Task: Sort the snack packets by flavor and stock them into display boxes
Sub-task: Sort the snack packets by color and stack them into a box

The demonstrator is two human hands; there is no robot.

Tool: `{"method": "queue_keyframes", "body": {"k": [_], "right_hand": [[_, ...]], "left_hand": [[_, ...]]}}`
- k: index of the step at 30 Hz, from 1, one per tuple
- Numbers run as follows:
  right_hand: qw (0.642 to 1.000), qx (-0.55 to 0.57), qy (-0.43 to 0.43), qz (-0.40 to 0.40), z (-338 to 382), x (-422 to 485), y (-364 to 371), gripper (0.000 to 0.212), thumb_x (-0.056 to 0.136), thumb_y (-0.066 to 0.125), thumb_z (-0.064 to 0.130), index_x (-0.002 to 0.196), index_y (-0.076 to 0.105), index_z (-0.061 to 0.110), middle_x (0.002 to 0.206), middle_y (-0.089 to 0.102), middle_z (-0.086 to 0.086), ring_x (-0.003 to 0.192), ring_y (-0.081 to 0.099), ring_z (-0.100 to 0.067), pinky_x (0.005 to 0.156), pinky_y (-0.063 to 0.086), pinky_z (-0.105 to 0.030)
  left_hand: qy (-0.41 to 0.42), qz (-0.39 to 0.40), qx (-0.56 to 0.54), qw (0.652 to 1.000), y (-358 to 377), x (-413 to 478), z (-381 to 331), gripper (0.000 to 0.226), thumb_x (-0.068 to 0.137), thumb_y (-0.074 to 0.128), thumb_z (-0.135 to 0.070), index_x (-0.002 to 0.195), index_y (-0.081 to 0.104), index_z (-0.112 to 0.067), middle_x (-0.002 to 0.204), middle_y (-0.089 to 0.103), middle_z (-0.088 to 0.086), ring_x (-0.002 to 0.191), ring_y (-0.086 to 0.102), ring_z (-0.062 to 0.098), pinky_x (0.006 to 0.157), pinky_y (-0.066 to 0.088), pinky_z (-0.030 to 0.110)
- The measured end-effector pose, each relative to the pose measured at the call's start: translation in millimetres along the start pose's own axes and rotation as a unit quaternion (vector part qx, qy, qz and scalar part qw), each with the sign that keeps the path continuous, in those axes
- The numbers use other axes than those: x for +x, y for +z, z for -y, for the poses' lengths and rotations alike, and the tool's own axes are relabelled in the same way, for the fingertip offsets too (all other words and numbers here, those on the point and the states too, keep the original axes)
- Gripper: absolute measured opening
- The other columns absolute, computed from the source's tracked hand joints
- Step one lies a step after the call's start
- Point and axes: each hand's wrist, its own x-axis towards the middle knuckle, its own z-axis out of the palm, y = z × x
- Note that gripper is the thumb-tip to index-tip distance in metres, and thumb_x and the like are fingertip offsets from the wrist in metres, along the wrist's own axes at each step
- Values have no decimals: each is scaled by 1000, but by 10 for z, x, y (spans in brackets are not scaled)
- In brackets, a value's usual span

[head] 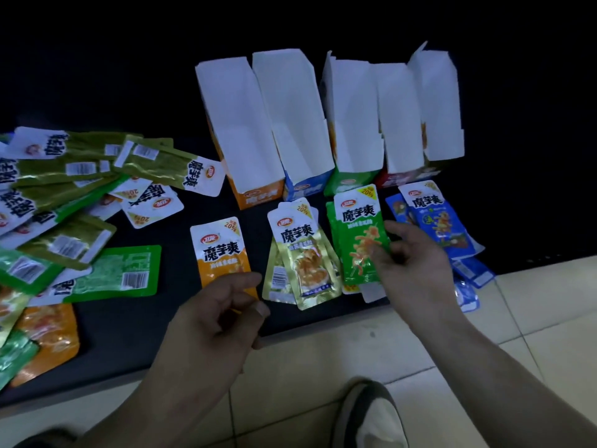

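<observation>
Four sorted piles lie on the black surface in front of open display boxes: an orange packet (219,250), gold packets (302,253), green packets (357,234) and blue packets (441,221). My left hand (219,318) pinches the orange packet's lower edge between thumb and index finger. My right hand (416,263) grips the right edge of the top green packet, fingers curled over it. Behind stand the orange box (258,195), blue box (305,189), green box (347,182) and red box (399,177), with white flaps raised.
A loose heap of mixed packets (64,202) covers the left side of the black surface (161,321). A fifth box (441,124) stands at the far right. Pale floor tiles (533,302) and a shoe (371,415) lie below the surface's front edge.
</observation>
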Motion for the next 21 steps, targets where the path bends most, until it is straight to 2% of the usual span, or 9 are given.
{"method": "queue_keyframes", "body": {"k": [3,5,8,11,12,14,16,18,21], "right_hand": [[968,-209,-125,-68,-70,-3,0,34,85,79,27,118,70,24,104,69,2,101,64,-28,78,55,-41],[939,-258,-205,-102,-18,-70,41,39,84,76,27,121,72,18,116,65,-5,108,58,-33,87,54,-46],[954,-128,-269,-9,199,-255,252,33,87,66,28,118,73,19,115,64,5,104,64,-18,87,55,-34],[955,-31,-261,137,490,-498,626,25,93,66,30,115,73,24,106,65,18,98,63,-1,84,53,-22],[950,-21,-259,173,560,-562,752,22,95,67,29,115,73,25,107,65,20,100,63,1,85,51,-19],[937,-34,-271,216,657,-645,985,22,97,68,27,118,72,26,113,65,20,107,62,1,90,50,-20],[927,-66,-285,234,713,-676,1157,28,97,66,32,125,69,29,126,62,19,120,58,0,99,51,-26],[914,-116,-295,252,759,-694,1284,38,96,63,39,133,64,33,138,58,19,132,51,-1,106,47,-27],[899,-187,-300,258,752,-706,1372,52,93,69,39,143,56,34,145,55,15,138,46,-5,109,43,-24]], "left_hand": [[44,-16,37,998,-5,-43,9,33,94,69,-7,112,70,-36,89,76,-9,73,69,17,62,55,29],[60,-27,55,996,-53,-48,31,32,94,69,-6,110,70,-34,89,74,-15,77,70,12,61,53,22],[114,-39,131,984,-231,-2,115,29,93,72,-9,107,72,-34,93,71,-19,82,70,7,63,53,19],[220,-60,283,932,-583,75,229,24,91,74,-13,110,74,-27,112,64,-16,97,64,5,74,55,23],[240,-82,350,902,-735,122,286,26,89,76,-16,114,74,-24,122,63,-10,109,61,9,84,57,30],[234,-120,477,839,-1062,223,421,40,85,80,-25,123,72,-19,144,55,8,135,48,33,103,51,55],[185,-128,515,827,-1320,276,523,58,84,73,-43,135,65,-17,158,45,14,149,32,44,113,39,65],[167,-119,505,838,-1444,286,603,63,85,65,-52,138,64,-17,156,50,9,148,37,41,113,42,60],[221,-142,497,827,-1493,313,652,37,93,63,-37,122,74,-16,133,66,3,124,57,35,98,53,51]]}}
